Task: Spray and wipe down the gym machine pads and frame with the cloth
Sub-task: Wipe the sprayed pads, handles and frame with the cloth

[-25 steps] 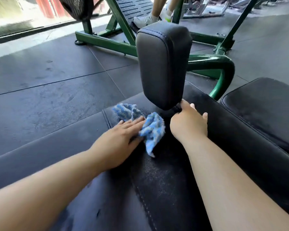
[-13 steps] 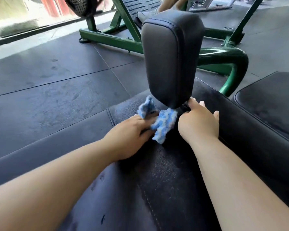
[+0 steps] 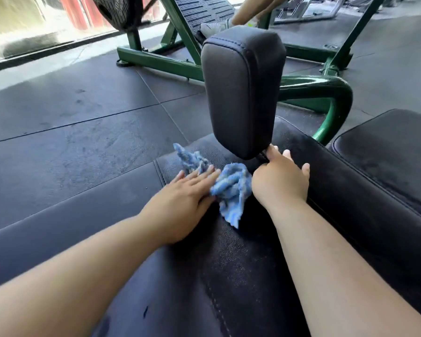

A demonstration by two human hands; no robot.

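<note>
A crumpled blue and white cloth [image 3: 225,188] lies on the long black bench pad [image 3: 241,276]. My left hand [image 3: 182,203] presses flat on the cloth's left part with straight fingers. My right hand [image 3: 281,182] sits just right of the cloth, its fingers curled at the dark stem under the upright black pad [image 3: 243,91]. What those fingers hold is hidden by the hand itself. No spray bottle is in view.
A second black pad [image 3: 387,152] lies at the right. The green frame tube [image 3: 326,93] curves behind the upright pad. Another green machine [image 3: 161,62] stands farther back on the rubber floor [image 3: 71,122], with a person's leg and shoe [image 3: 214,26] on its footplate.
My left hand and the cloth slid back toward me and left from under the upright pad, and the cloth spread out again. My right hand stayed at the pad's base.
</note>
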